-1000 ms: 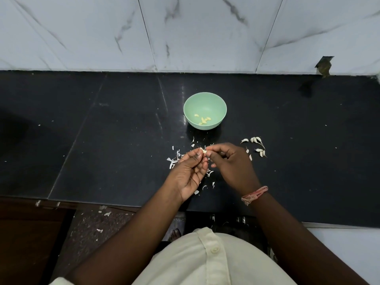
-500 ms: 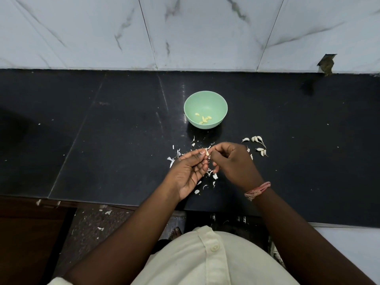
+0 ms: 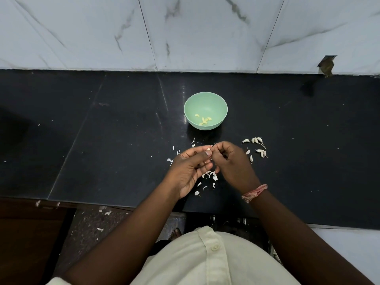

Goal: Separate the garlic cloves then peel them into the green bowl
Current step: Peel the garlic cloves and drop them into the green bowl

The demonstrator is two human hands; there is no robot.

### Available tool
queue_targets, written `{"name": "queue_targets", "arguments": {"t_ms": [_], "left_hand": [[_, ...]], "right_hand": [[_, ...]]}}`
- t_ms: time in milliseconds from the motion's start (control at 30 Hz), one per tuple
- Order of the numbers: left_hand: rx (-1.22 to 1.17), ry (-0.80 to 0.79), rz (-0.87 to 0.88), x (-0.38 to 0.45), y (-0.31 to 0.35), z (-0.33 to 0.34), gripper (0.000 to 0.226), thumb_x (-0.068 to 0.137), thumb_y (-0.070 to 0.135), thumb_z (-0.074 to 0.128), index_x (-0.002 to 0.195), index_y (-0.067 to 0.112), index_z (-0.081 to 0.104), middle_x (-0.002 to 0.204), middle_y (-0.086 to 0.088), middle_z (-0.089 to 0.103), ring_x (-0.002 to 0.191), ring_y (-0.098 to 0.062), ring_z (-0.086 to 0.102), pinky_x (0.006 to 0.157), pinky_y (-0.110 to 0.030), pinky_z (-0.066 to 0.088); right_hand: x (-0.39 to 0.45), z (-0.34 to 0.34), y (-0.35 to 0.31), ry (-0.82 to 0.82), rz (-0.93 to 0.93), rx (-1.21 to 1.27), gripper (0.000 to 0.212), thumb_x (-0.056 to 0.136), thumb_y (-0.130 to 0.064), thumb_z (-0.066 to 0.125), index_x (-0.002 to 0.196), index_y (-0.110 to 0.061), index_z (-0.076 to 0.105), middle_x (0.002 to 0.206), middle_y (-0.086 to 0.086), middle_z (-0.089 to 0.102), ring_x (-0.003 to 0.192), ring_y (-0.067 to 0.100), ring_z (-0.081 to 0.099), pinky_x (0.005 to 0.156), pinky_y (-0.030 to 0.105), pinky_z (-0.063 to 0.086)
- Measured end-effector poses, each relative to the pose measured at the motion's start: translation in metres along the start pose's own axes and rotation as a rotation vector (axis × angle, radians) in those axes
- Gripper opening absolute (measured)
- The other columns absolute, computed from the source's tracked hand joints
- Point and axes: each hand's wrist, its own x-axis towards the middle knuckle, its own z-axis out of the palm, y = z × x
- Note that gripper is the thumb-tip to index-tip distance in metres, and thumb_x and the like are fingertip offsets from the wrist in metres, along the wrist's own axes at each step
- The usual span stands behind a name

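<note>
The green bowl stands on the black counter with several peeled yellowish cloves in its bottom. Just in front of it, my left hand pinches a small garlic clove between thumb and fingertips. My right hand meets it from the right, its fingertips pinching the clove's skin. Most of the clove is hidden by my fingers. Several unpeeled white cloves lie on the counter to the right of my right hand.
White peel scraps litter the counter under and left of my hands; a few more lie on the floor below the counter's front edge. A marble-tiled wall rises behind the bowl.
Both hands stay joined at the clove in front of the bowl; the fingers have shifted slightly as they work the skin. The bowl and loose cloves have not moved.
</note>
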Motion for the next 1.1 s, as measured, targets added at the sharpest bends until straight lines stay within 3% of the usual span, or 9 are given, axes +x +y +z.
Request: {"name": "queue_targets", "arguments": {"t_ms": [267,467,600,800,933,1100], "left_hand": [[-0.039,0.018,0.021,0.001,-0.005,0.001,0.023,0.095,-0.001,0.061,0.116,-0.004,0.070,0.082,-0.006,0.069,0.069,-0.007,0.065,0.074,-0.021,0.060],[-0.065,0.014,0.034,0.000,-0.004,0.002,0.022,0.095,0.004,0.063,0.116,-0.001,0.070,0.090,-0.011,0.074,0.076,-0.012,0.071,0.076,-0.021,0.060],[-0.121,0.052,0.030,0.002,-0.005,0.000,0.018,0.097,0.010,0.062,0.110,0.003,0.072,0.100,-0.016,0.076,0.086,-0.016,0.074,0.076,-0.024,0.061],[-0.236,0.100,-0.015,0.003,-0.007,0.003,0.014,0.097,0.009,0.063,0.107,0.003,0.071,0.087,-0.011,0.074,0.073,-0.012,0.070,0.071,-0.022,0.060],[-0.254,0.094,-0.022,0.002,-0.007,0.005,0.014,0.098,0.010,0.062,0.110,0.006,0.068,0.084,-0.008,0.070,0.070,-0.010,0.067,0.069,-0.021,0.059],[-0.124,0.082,0.071,0.001,-0.007,0.005,0.014,0.099,0.007,0.059,0.110,0.004,0.068,0.084,-0.009,0.071,0.071,-0.010,0.068,0.071,-0.022,0.060]], "right_hand": [[0.009,-0.002,0.003,0.160,0.028,0.040,0.009,0.098,-0.011,0.062,0.092,-0.006,0.065,0.078,0.008,0.071,0.056,0.018,0.066,0.060,0.035,0.056],[0.006,-0.001,0.008,0.147,0.014,0.030,0.015,0.093,-0.003,0.066,0.098,-0.014,0.074,0.088,0.002,0.076,0.076,0.022,0.075,0.077,0.047,0.063],[0.003,-0.001,0.006,0.212,0.006,0.044,0.017,0.094,-0.005,0.066,0.098,-0.016,0.077,0.086,-0.001,0.077,0.075,0.017,0.075,0.076,0.045,0.063],[-0.001,0.003,0.001,0.119,-0.008,0.148,0.014,0.092,-0.003,0.071,0.102,-0.013,0.077,0.087,0.003,0.077,0.076,0.015,0.074,0.068,0.030,0.062],[0.000,0.008,0.007,0.113,-0.001,0.065,0.015,0.087,-0.009,0.078,0.099,-0.018,0.077,0.087,-0.002,0.077,0.082,0.016,0.075,0.080,0.045,0.063],[-0.001,0.008,0.007,0.141,-0.052,-0.004,0.013,0.086,-0.015,0.075,0.094,-0.025,0.077,0.089,-0.006,0.074,0.081,0.015,0.073,0.077,0.049,0.062]]}}
